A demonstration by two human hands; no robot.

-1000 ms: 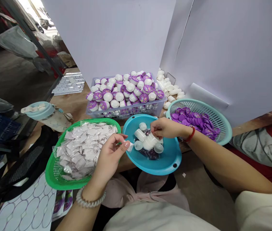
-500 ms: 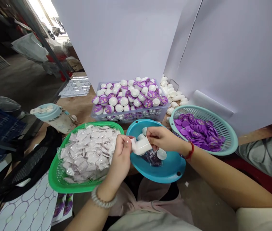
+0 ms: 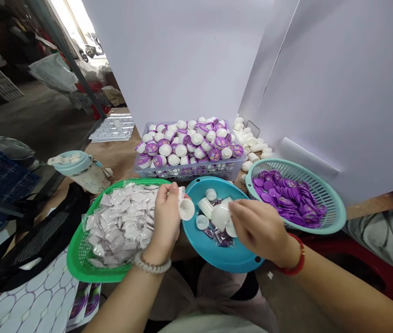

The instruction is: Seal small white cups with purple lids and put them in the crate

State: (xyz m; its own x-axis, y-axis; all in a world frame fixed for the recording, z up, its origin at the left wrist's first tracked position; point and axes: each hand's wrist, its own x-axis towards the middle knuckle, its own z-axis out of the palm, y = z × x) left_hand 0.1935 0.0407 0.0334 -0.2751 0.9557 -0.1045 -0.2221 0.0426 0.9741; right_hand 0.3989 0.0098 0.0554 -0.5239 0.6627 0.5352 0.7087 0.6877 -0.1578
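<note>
My left hand (image 3: 168,212) is closed on a small white plastic cup (image 3: 186,209), its round mouth facing right, at the right rim of the green basket (image 3: 74,266). My right hand (image 3: 260,229) is over the right side of a blue basin (image 3: 213,261), fingers curled and somewhat blurred. A blurred white cup (image 3: 221,216) shows just left of its fingertips; whether they grip it I cannot tell. In the basin lie several loose white cups (image 3: 202,222) and small dark clear-wrapped packets (image 3: 222,239). The green basket is heaped with pale wrapped sachets (image 3: 127,226).
Behind the basin stands a lilac crate (image 3: 189,172) of purple-lidded white cups (image 3: 180,150). Stacked white cups (image 3: 248,138) lie to its right. A pale teal basket (image 3: 338,215) holds purple lids (image 3: 290,199). A bottle (image 3: 81,171) stands left. White panels (image 3: 182,60) rise behind.
My hands, together over the basin on white cups before, have moved apart. The left went slightly left with a cup; the right moved right and nearer to me. More cups show in the basin.
</note>
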